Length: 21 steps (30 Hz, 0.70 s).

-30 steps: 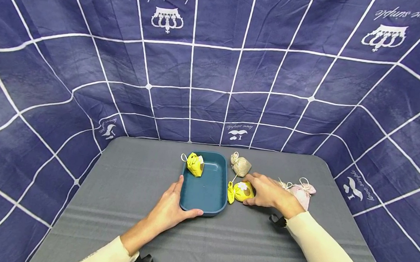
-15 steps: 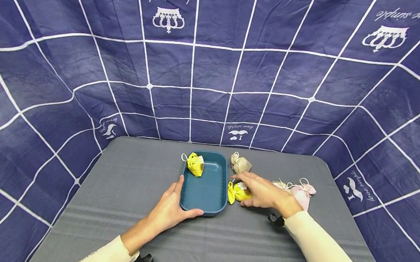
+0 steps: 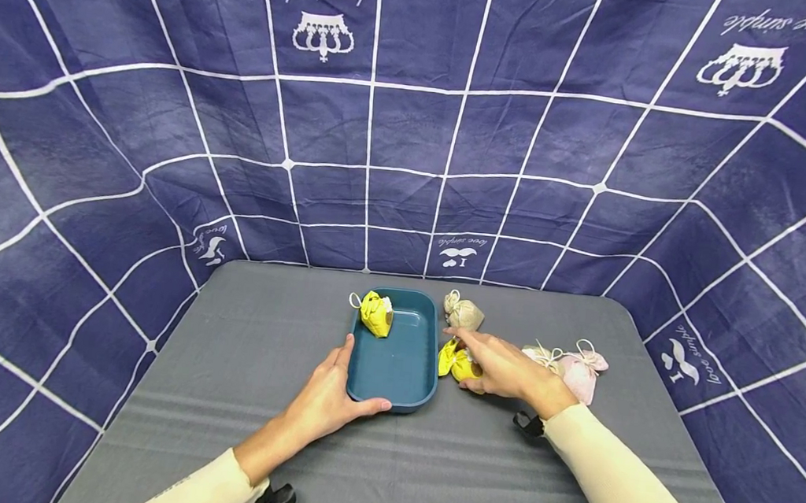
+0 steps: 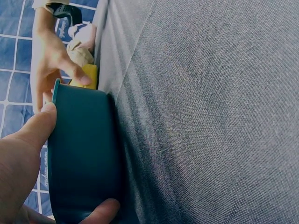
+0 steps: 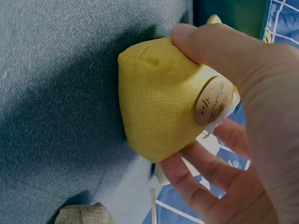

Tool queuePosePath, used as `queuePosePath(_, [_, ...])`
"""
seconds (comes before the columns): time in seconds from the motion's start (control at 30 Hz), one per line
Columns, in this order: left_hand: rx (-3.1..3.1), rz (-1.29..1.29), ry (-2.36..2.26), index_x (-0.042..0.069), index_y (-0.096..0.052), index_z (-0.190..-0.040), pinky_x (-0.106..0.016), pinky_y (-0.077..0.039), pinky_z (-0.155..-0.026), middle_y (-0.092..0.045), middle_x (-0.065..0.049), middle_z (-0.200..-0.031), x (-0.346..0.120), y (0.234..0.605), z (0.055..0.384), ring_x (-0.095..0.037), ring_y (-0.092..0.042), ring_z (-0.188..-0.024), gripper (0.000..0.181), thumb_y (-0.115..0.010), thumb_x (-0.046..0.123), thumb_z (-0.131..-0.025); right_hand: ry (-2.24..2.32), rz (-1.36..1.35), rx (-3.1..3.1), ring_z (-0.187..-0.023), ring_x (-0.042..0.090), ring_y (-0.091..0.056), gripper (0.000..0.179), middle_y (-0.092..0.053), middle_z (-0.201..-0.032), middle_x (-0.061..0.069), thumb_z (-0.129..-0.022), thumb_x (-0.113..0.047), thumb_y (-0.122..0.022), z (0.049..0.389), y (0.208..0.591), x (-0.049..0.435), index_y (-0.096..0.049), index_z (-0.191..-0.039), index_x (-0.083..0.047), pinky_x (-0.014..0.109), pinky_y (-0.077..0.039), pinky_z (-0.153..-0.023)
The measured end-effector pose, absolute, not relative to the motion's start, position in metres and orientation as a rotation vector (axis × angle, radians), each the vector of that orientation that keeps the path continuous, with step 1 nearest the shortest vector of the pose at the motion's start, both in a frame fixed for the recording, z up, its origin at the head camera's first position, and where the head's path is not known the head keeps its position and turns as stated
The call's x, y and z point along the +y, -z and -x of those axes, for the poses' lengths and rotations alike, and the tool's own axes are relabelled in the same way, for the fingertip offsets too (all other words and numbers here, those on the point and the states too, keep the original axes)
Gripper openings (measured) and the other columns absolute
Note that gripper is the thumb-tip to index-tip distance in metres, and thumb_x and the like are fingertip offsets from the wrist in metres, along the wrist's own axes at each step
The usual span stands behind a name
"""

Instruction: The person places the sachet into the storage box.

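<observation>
My left hand (image 3: 327,399) holds the near left corner of a teal rectangular box (image 3: 393,373), its thumb along the front rim and fingers along the left side. One yellow drawstring pouch (image 3: 375,317) leans in the box's far left corner, its loop over the rim. Just right of the box, my right hand (image 3: 504,367) grips a second yellow pouch (image 5: 154,98) between thumb and fingers. In the right wrist view that pouch shows a round tan label (image 5: 214,101). Its tied neck points toward the box.
Behind the right hand lies a beige pouch (image 3: 465,316). A cream pouch (image 3: 542,356), partly hidden by the hand, and a pink pouch (image 3: 581,376) lie farther right. Grey cloth (image 3: 247,334) covers the table, and a blue checked curtain (image 3: 412,134) rises behind and at both sides.
My right hand has shifted slightly left and closed round the yellow pouch, whose neck has tilted up and away. The left hand and box stay in place.
</observation>
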<state>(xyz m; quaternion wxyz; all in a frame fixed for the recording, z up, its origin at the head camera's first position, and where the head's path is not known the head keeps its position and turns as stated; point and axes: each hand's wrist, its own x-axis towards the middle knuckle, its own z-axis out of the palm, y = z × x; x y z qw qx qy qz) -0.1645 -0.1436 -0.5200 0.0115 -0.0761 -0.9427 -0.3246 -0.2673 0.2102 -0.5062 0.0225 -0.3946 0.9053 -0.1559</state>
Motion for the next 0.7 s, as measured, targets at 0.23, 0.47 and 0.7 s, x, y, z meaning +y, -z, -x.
queuePosePath(0.23, [-2.940, 0.234, 1.019, -0.012, -0.030, -0.178, -0.062, -0.058, -0.123, -0.059, -0.035, -0.166, -0.1437, 0.5185, 0.1642, -0.050, -0.067, -0.148, 0.148, -0.105, 0.065, -0.077, 0.523, 1.236, 2.853, -0.091, 0.013, -0.068, 0.084, -0.079, -0.141, 0.014, -0.089, -0.018, -0.102, 0.2667, 0.5057, 0.2094, -0.061, -0.161, -0.009, 0.043, -0.067, -0.088])
queuePosePath(0.47, [-2.921, 0.254, 1.020, -0.013, -0.031, -0.177, -0.061, -0.058, -0.122, -0.060, -0.036, -0.164, -0.1432, 0.5189, 0.1642, -0.049, -0.068, -0.147, 0.147, -0.106, 0.063, -0.077, 0.544, 1.213, 2.873, -0.078, 0.005, -0.060, 0.079, -0.079, -0.133, 0.015, -0.088, -0.017, -0.102, 0.2670, 0.5057, 0.2090, -0.066, -0.157, -0.009, 0.034, -0.062, -0.079])
queuePosePath(0.7, [-2.917, 0.257, 1.022, -0.014, -0.031, -0.177, -0.060, -0.059, -0.122, -0.061, -0.036, -0.163, -0.1429, 0.5203, 0.1641, -0.049, -0.069, -0.146, 0.146, -0.107, 0.062, -0.077, 0.530, 1.187, 2.884, -0.087, 0.012, -0.065, 0.076, -0.078, -0.133, 0.015, -0.089, -0.018, -0.101, 0.2661, 0.5071, 0.2091, -0.067, -0.156, -0.012, 0.039, -0.063, -0.080])
